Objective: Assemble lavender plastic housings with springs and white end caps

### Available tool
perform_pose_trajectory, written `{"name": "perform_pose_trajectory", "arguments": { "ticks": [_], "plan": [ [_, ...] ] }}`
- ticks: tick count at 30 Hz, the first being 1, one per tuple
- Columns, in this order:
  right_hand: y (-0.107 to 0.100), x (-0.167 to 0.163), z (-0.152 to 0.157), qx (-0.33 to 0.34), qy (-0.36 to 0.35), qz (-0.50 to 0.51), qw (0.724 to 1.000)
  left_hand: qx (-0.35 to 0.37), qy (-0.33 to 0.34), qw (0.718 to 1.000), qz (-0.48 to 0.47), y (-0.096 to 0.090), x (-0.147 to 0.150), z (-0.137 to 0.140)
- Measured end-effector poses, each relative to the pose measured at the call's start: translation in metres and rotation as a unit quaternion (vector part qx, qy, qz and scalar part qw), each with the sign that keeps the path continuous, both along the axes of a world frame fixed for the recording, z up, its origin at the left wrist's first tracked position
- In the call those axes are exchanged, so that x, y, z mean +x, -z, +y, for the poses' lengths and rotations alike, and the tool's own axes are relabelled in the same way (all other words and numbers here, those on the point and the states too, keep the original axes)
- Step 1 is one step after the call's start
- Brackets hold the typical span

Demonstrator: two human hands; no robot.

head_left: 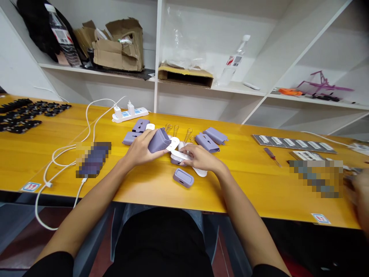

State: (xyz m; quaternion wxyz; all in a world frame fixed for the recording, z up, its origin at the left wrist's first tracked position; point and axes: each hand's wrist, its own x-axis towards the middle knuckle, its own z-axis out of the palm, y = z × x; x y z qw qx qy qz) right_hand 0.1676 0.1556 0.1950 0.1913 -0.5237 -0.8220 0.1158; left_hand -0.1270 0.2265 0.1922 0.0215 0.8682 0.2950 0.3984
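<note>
My left hand (pixel 141 149) is closed around a purple plastic housing (pixel 159 141), tilted, with small holes near its right end. My right hand (pixel 198 157) pinches a white ribbed plastic part (pixel 179 155), which sits over a purple piece; the fingertips partly hide it. Between the hands lies a white oval plate (pixel 173 144) with small holes. Just below, a purple oval cap (pixel 183 177) rests on the table. Several coil springs (pixel 188 134) stand or lean behind my hands. More purple housings (pixel 207 142) lie to the right, and others (pixel 141 125) beyond my left hand.
A white power strip (pixel 135 114) with chargers and looping cables stands at the back left, near a blurred phone-like object (pixel 93 159). A screwdriver (pixel 271 156) and a strip of white parts (pixel 294 143) lie right. Another person's hand (pixel 361 192) shows at the far right.
</note>
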Motion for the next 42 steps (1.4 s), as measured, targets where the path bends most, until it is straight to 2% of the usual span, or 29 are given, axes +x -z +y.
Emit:
{"name": "perform_pose_trajectory", "arguments": {
  "ticks": [6,13,16,19,22,25,30,33,38,42],
  "plan": [
    [0.002,0.005,0.004,0.035,-0.001,0.12,0.992,-0.003,0.003,1.0,-0.006,-0.002,0.0,-0.001],
    [0.001,0.017,0.01,0.072,0.081,0.256,0.96,-0.009,-0.01,1.0,-0.008,-0.002,-0.001,0.001],
    [0.003,0.018,0.012,0.091,0.093,0.283,0.95,-0.004,-0.013,1.0,-0.013,-0.001,-0.001,0.002],
    [0.005,0.013,0.012,0.091,0.067,0.235,0.965,0.001,-0.018,1.0,-0.015,0.0,-0.002,0.003],
    [0.008,0.007,0.012,0.09,0.023,0.13,0.987,-0.002,-0.026,1.0,-0.017,0.0,-0.002,0.004],
    [0.012,0.008,0.014,0.101,0.011,0.063,0.993,-0.008,-0.032,0.999,-0.017,0.0,-0.002,0.004],
    [0.015,0.016,0.017,0.106,0.021,0.055,0.993,-0.02,-0.007,1.0,-0.019,-0.003,-0.003,0.001],
    [0.015,0.017,0.017,0.116,0.021,0.059,0.991,-0.074,0.051,0.996,0.003,-0.009,-0.006,-0.001],
    [0.012,0.019,0.017,0.103,0.011,0.042,0.994,-0.228,0.164,0.952,0.121,-0.023,-0.011,-0.006],
    [0.008,0.021,0.015,0.099,0.011,0.035,0.994,-0.265,0.18,0.919,0.231,-0.024,-0.013,-0.009]
  ]
}}
